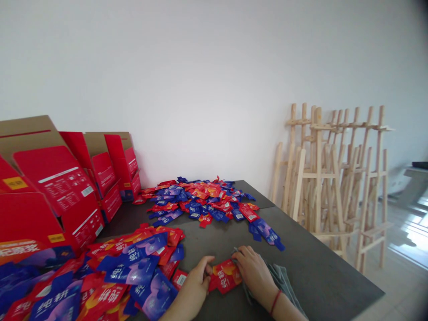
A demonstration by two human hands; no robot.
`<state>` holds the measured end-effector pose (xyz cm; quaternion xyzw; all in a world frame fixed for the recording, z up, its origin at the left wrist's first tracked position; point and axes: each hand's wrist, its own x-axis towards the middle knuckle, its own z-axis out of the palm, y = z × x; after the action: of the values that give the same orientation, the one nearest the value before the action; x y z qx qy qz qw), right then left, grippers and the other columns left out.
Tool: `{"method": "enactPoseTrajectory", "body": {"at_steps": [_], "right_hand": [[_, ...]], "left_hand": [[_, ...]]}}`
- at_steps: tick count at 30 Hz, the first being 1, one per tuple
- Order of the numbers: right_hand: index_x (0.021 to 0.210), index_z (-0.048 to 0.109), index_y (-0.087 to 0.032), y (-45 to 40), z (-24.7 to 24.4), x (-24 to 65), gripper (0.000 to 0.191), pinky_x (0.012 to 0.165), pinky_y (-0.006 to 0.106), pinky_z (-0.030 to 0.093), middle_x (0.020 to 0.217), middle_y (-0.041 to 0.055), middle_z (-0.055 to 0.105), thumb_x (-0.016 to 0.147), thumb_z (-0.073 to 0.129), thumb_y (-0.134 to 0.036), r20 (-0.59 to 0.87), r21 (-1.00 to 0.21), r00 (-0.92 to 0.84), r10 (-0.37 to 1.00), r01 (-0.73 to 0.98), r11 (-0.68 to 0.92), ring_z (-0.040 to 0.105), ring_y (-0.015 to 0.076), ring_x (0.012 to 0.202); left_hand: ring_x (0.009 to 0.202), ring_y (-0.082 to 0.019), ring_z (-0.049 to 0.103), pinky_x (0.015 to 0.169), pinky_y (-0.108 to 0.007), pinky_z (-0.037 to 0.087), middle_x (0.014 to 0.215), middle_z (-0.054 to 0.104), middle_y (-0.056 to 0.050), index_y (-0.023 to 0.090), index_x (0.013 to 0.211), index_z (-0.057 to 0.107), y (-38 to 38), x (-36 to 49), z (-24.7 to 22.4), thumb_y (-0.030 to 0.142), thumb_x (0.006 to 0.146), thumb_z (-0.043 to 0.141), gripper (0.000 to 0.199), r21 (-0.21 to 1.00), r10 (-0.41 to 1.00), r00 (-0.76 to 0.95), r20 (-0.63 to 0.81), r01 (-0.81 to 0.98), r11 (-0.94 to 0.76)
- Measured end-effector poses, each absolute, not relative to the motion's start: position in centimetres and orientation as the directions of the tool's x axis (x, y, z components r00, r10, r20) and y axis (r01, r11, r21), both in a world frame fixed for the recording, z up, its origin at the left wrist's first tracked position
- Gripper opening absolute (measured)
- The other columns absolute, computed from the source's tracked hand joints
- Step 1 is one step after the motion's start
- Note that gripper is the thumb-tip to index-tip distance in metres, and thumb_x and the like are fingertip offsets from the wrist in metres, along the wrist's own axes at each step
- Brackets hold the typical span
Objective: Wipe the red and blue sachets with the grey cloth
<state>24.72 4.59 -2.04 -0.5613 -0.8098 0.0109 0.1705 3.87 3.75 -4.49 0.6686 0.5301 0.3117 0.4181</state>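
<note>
Flat on the dark table in front of me lies a red packet (224, 276) with orange print and white characters. At its left end, my left hand (195, 283) has its thumb and fingers closed on the edge. My right hand (254, 269), a red cord round its wrist, is curled over a grey-green cloth (281, 281) at the packet's right end. Part of the cloth is hidden under the palm, and the fingertips reach the packet. Close to my left hand spreads a heap of red and blue packets (132, 269).
Another pile of red and blue packets (203, 196) covers the table's far part. Open red cardboard boxes (60, 191) stand along the left. Wooden easels (317, 178) stand beyond the table's right edge (329, 247). A white wall (200, 89) rises behind.
</note>
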Motion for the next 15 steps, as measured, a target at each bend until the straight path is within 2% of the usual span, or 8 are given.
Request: {"method": "enactPoseTrajectory", "body": {"at_steps": [4,6,9,12,15], "right_hand": [[0.100,0.064,-0.021,4.7,-2.2,27.3,0.028,0.085,0.031,0.040,0.102,0.0066,0.061,0.086,0.043,-0.010,0.234,-0.231,-0.213,0.949,0.936,0.267,0.053,0.0212,0.098],[0.100,0.063,-0.022,4.2,-2.0,27.7,0.028,0.085,0.032,0.040,0.104,0.0064,0.060,0.085,0.044,-0.010,0.251,-0.268,-0.208,0.945,0.924,0.274,0.053,0.0212,0.099],[0.102,0.061,-0.024,2.7,-1.5,26.4,0.029,0.088,0.031,0.040,0.110,0.0042,0.058,0.084,0.045,-0.009,0.305,-0.319,-0.331,0.893,0.848,0.423,0.052,0.0200,0.102],[0.102,0.060,-0.027,1.1,-1.5,24.3,0.032,0.091,0.030,0.038,0.111,0.0011,0.058,0.081,0.047,-0.007,0.320,-0.293,-0.518,0.793,0.742,0.603,0.050,0.0184,0.104],[0.098,0.059,-0.027,0.6,-1.8,23.0,0.030,0.091,0.029,0.037,0.110,-0.0004,0.059,0.079,0.049,-0.006,0.290,-0.257,-0.588,0.755,0.713,0.653,0.049,0.0177,0.105]], "left_hand": [[0.058,-0.010,0.048,0.053,-0.020,0.041,0.089,0.052,0.002,0.023,0.119,0.045,4.2,3.9,-5.1,0.007,0.071,0.038,0.051,0.906,0.973,0.209,-0.095,0.423,-0.002],[0.056,-0.009,0.047,0.050,-0.019,0.039,0.089,0.052,0.002,0.025,0.118,0.045,4.3,4.0,-5.2,0.009,0.073,0.038,0.049,0.908,0.975,0.189,-0.118,0.418,0.029],[0.053,-0.008,0.046,0.046,-0.018,0.036,0.087,0.050,0.003,0.025,0.116,0.045,4.3,4.1,-5.0,0.009,0.072,0.038,0.047,0.912,0.973,0.183,-0.143,0.406,0.058],[0.053,-0.008,0.046,0.045,-0.017,0.035,0.084,0.050,0.004,0.023,0.113,0.046,4.2,4.1,-4.7,0.008,0.071,0.038,0.045,0.922,0.973,0.194,-0.124,0.386,0.041],[0.054,-0.007,0.046,0.045,-0.016,0.034,0.083,0.050,0.004,0.022,0.112,0.047,4.1,4.0,-4.5,0.008,0.072,0.038,0.044,0.926,0.973,0.201,-0.111,0.376,0.028]]}}
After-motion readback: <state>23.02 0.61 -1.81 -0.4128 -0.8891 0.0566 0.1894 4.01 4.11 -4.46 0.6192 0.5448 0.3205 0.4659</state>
